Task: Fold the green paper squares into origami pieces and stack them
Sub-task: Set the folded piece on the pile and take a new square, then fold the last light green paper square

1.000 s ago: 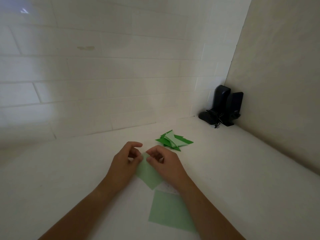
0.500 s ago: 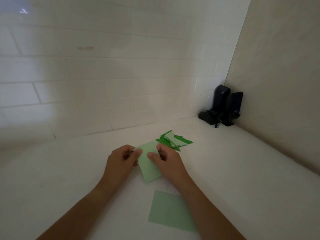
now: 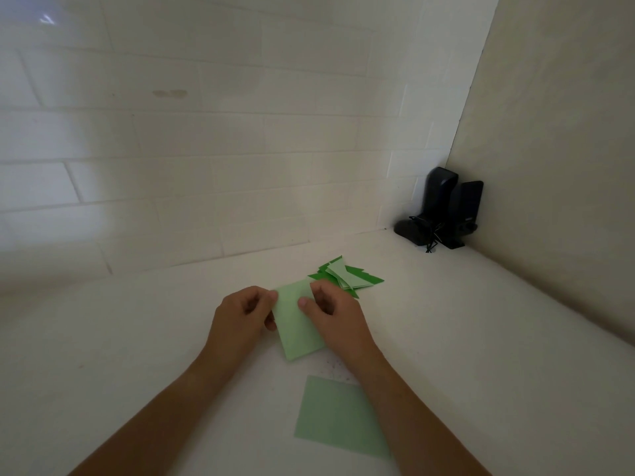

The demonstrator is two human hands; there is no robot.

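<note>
Both hands are on the sheet (image 3: 297, 324) now, mid-fold by the look of it: the left hand (image 3: 240, 316) pinches its upper left edge between thumb and curled fingers, and the right hand (image 3: 331, 317) grips the upper right side, thumb on top and fingers curled round. The sheet lies on the counter (image 3: 481, 355) between the hands, a pale green rectangle tilted a little, its near corner pointing back toward the person. Just beyond the right hand sits the stack (image 3: 347, 276) of finished pieces, dark and pale green flaps overlapping in a loose heap; how many are in it cannot be counted from here. Nearer the person, partly under the right forearm, lies one flat square (image 3: 336, 413), untouched. So, as a judgement: several pieces done and piled, one in hand at an early stage, and at least one square left to fold. Black speakers (image 3: 443, 211) stand in the far corner, well apart from the work.
</note>
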